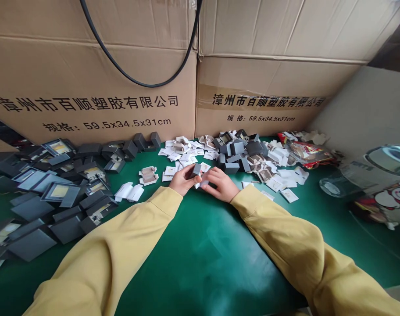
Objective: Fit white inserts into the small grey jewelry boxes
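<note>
My left hand (184, 180) is closed around a small dark grey box (196, 170) above the green table (200, 254). Close against it on the right, my right hand (220, 184) has its fingers bent around a small whitish piece (204, 183) at the box's lower right side. White folded paper inserts (183, 151) lie just behind both hands. A heap of small dark grey boxes (234, 151) sits behind my right hand, mixed with more inserts.
Many open dark boxes (65, 193) are piled at the left. Large cardboard cartons (121, 79) stand along the back, with a black cable (147, 84) hanging before them. At the right are a red snack bag (310, 153) and a clear plastic cup (367, 175).
</note>
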The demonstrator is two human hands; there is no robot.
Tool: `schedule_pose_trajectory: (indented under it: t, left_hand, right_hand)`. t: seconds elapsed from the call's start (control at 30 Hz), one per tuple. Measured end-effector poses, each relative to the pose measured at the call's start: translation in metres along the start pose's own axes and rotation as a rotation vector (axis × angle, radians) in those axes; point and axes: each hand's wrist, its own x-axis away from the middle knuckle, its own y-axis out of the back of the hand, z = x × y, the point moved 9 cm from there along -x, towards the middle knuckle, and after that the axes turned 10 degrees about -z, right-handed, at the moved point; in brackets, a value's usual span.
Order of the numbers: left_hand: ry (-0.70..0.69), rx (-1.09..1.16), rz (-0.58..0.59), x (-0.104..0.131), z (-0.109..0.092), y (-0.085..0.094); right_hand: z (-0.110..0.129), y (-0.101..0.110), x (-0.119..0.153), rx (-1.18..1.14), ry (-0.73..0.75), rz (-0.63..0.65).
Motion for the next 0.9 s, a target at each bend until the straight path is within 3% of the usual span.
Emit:
schedule_pose_trajectory:
  t: [0.17,0.5,0.73,0.9]
  left_hand:
    - [-0.01,0.036,-0.044,0.0,-0.002,0.002]
    - [-0.013,0.028,-0.034,0.001,-0.003,0.001]
    - [0.059,0.139,-0.041,0.001,0.0,0.001]
    - [0.119,0.185,0.031,0.002,0.002,-0.004]
  right_hand:
    - [-0.017,0.022,0.0,-0.092,-0.183,-0.2]
    - [-0.015,0.011,-0.001,-0.129,-0.142,-0.117]
    - [-0.002,0.015,0.0,-0.08,-0.012,-0.155]
    - [0.013,0.01,0.001,-0.1,0.114,-0.055]
